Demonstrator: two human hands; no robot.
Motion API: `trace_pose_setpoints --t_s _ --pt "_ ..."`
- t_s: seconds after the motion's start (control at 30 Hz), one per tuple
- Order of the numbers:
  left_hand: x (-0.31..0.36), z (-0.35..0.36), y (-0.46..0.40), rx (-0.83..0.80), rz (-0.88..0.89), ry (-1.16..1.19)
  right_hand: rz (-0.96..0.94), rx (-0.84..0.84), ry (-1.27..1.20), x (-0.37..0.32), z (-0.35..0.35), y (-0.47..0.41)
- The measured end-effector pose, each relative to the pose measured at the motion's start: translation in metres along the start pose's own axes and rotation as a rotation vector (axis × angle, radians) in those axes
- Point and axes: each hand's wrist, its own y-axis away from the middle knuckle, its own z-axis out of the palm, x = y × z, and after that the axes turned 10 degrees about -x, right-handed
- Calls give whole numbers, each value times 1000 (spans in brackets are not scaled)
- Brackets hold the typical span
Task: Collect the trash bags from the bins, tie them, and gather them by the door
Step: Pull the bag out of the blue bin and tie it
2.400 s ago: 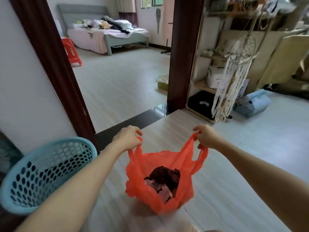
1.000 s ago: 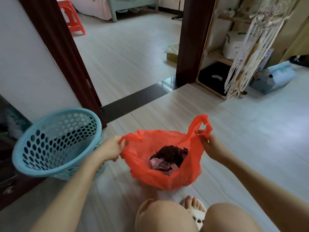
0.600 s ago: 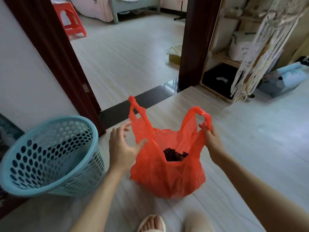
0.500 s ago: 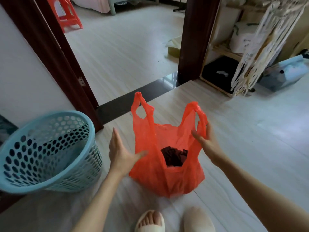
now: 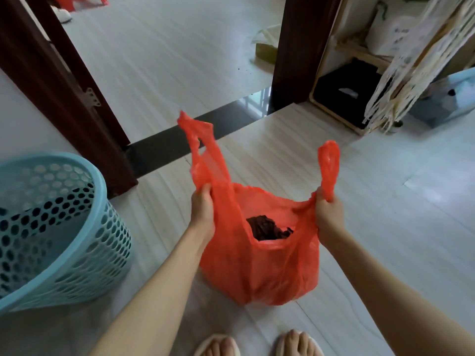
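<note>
On pale plank floor [image 5: 385, 201] by a doorway [image 5: 167, 60], hands grip a red bag [image 5: 257, 273].

— Any writing, label or number to read here?

— No. The translucent red-orange plastic carrier bag [image 5: 259, 265] is plain, with no print on its sides or handles.

— And the round light-blue perforated plastic bin [image 5: 55, 227]?

— Only holes and a smooth rim; no brand or sticker shows.

— Anything by the shelves?

— The white bundle on the pale wooden shelf unit [image 5: 385, 41] carries faint dark marks, but they are too blurred to read as letters.
</note>
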Motion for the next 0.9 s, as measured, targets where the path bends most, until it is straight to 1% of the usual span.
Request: trace_pose_setpoints --t_s 0.03,0.07,0.13,0.17,0.27,0.3,0.37,0.4,0.43,0.47,0.53,0.57,0.6,0.67,0.7,0.73,0.77,0.83,0.9 --pt "-5 -1 -10 63 -46 160 64 63 -23 6 -3 -7" --pt "-11 -3 -17 124 -69 219 126 95 -37 14 -6 -13" --pt "-24 -5 -26 188 -104 252 230 103 -75 32 -6 -20" --pt "-28 -8 -27 177 -128 268 279 100 -111 38 -6 -20" --pt "-32 -21 -24 -23 -185 434 417 129 -327 48 -13 -25" --pt "-28 -24 -20 -96 -197 457 445 148 -412 51 -19 -29" --pt "-29 -35 -17 -271 -231 415 474 152 -524 57 -31 -34" --pt "-30 -37 -14 -348 -259 362 472 127 -556 57 -35 -34" --pt "-31 -37 -12 -388 -285 269 453 74 -591 59 -37 -33" --pt "-33 -36 -12 -387 -293 154 418 -5 -623 59 -39 -32" --pt "-35 -30 -10 -318 -252 -22 338 -192 -637 53 -41 -23" --pt "-34 -26 -10 -292 -239 -28 309 -295 -607 48 -45 -18" --pt "-32 -22 -8 -284 -233 24 287 -408 -566 45 -49 -12" --pt "-30 -12 -6 -327 -234 198 286 -614 -389 45 -54 -4" --pt "-29 -7 -4 -339 -257 261 289 -640 -315 48 -54 -1" --pt "-28 -2 -2 -323 -284 313 283 -605 -288 50 -52 1" --pt "-28 1 -3 -270 -298 370 260 -531 -306 51 -49 2" --pt "-27 3 -8 -121 -297 537 207 -348 -425 51 -42 3" --pt "-28 -1 -12 -17 -287 565 162 -234 -550 49 -38 2"
